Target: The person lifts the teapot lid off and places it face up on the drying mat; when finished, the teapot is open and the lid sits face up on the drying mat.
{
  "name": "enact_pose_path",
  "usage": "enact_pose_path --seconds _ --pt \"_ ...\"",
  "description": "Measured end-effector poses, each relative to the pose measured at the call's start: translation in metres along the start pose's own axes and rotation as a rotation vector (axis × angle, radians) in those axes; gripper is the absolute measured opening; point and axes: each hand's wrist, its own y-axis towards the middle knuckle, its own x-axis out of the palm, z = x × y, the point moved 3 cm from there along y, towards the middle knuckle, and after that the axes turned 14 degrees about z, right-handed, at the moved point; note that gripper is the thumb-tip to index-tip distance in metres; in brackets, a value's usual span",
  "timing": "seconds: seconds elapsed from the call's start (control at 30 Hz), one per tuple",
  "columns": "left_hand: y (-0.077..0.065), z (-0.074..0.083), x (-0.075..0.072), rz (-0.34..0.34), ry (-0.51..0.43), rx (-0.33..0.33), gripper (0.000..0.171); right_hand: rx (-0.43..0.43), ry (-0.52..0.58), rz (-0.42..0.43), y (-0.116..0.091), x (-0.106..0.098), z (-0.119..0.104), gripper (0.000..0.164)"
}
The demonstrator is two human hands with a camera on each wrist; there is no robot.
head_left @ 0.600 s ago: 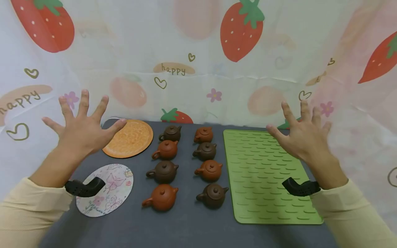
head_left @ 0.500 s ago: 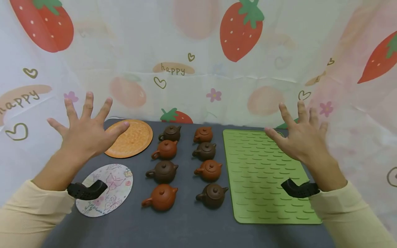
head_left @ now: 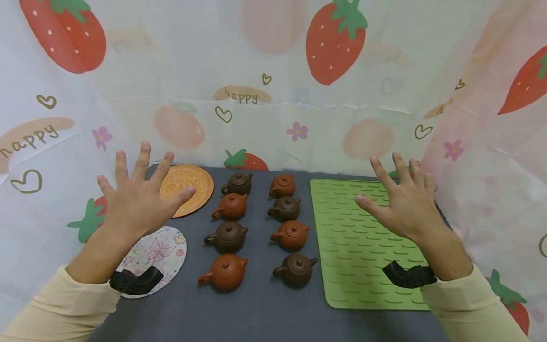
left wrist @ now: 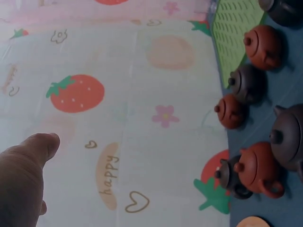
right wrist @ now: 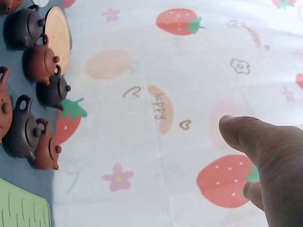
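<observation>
My left hand (head_left: 141, 204) is raised with fingers spread over the left side of the table, holding nothing. Behind it lies a round orange mat (head_left: 192, 192), partly hidden by the thumb and fingers. Below the wrist is a white oval mat with butterfly drawings (head_left: 164, 251), partly covered by the arm. My right hand (head_left: 406, 204), also spread and holding nothing, hovers over a green ridged mat (head_left: 354, 266). Between the hands stand two columns of small teapots, reddish-brown ones such as the front left teapot (head_left: 226, 273) and dark brown ones such as the front right teapot (head_left: 296, 270).
A dark grey cloth (head_left: 256, 313) covers the table. White curtain fabric (head_left: 192, 57) printed with strawberries encloses the back and both sides. Black wrist devices sit on the left wrist (head_left: 136, 280) and the right wrist (head_left: 410, 275).
Both hands have come lower and inward, the left moving right and the right moving slightly left. Fingers stay spread. The teapots and mats have not been moved.
</observation>
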Motion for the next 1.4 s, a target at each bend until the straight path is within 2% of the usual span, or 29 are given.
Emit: enact_pose_path --seconds 0.13,0.37,0.5,0.67,0.97,1.23,1.4 --pt "-0.007 0.007 0.003 0.021 -0.008 0.032 0.085 -0.066 0.067 0.061 -0.007 0.006 -0.004 0.084" --pt "-0.020 0.020 0.010 0.112 -0.077 0.096 0.083 -0.161 0.184 0.147 -0.020 0.019 -0.010 0.083" --pt "-0.030 0.027 0.018 0.124 -0.111 0.116 0.084 -0.206 0.249 0.190 -0.026 0.029 -0.013 0.080" --pt "-0.041 0.034 0.030 0.142 -0.183 0.119 0.083 -0.223 0.326 0.196 -0.031 0.043 -0.016 0.078" --pt "-0.063 0.045 0.052 0.223 -0.301 0.161 0.086 -0.246 0.471 0.204 -0.043 0.064 -0.023 0.080" --pt "-0.077 0.054 0.064 0.194 -0.379 0.129 0.084 -0.218 0.532 0.177 -0.054 0.084 -0.029 0.080" --pt "-0.083 0.057 0.070 0.171 -0.395 0.110 0.082 -0.225 0.567 0.165 -0.058 0.096 -0.034 0.080"
